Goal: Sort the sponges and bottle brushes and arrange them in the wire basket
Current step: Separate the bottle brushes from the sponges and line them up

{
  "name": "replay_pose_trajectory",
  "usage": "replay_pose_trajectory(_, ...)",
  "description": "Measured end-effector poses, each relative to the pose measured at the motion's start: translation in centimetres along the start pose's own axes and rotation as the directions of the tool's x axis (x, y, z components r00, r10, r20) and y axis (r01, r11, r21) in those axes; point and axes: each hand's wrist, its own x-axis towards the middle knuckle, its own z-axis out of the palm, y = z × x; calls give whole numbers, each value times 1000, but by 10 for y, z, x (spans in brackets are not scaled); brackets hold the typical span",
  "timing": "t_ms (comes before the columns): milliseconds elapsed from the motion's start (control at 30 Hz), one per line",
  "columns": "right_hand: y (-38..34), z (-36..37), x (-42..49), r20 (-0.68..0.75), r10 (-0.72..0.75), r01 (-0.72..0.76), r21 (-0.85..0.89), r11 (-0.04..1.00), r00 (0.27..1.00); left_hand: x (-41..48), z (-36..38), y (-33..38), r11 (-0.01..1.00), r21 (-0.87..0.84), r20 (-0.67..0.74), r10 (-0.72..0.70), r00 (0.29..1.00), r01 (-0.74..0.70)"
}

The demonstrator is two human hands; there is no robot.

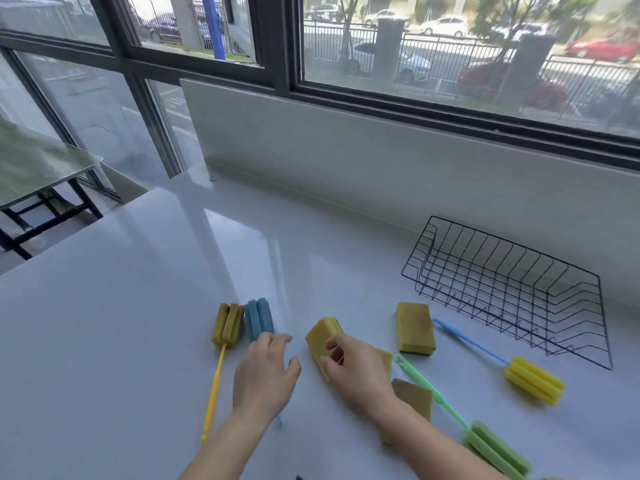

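My right hand (360, 372) grips a yellow sponge (320, 339), tilted up off the white counter (138, 323). My left hand (265, 370) hovers with spread fingers over the handle of a blue-headed bottle brush (259, 319). Beside it lies a brush with a dark yellow head (227, 324) and yellow handle. A second yellow sponge (415, 327) lies flat near the black wire basket (512, 289), which holds nothing. Another sponge (414, 396) lies partly hidden under my right wrist. A green brush (491, 445) and a blue-handled brush with a bright yellow head (533, 381) lie at the right.
The counter meets a low white wall under a dark-framed window (381, 98) at the back. A glass-topped table (38, 168) on a black frame stands beyond the counter's left edge.
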Motion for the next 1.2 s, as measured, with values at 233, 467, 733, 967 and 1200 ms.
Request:
replay_pose_trajectory(233, 58, -66, -17, -151, 122, -120, 18, 993, 981, 1, 19, 80, 954, -111, 7, 280, 960, -278)
replay_pose_trajectory(467, 142, -135, -19, -249, 298, -327, -87, 941, 922, 6, 61, 160, 848, -86, 262, 526, 809, -523)
replay_pose_trajectory(733, 188, -168, 13, -127, 204, -239, -421, 875, 971, 8, 99, 224, 668, 115, 648, 511, 565, -735)
replay_pose_trajectory(967, 197, -159, 42, 72, 113, -33, -685, 728, 991, 14, 117, 238, 642, 86, 778, 434, 454, -762)
replay_pose_trajectory(1200, 204, -160, 47, 29, 157, -93, -694, 714, 987, 10, 134, 224, 634, 17, 765, 490, 419, -773)
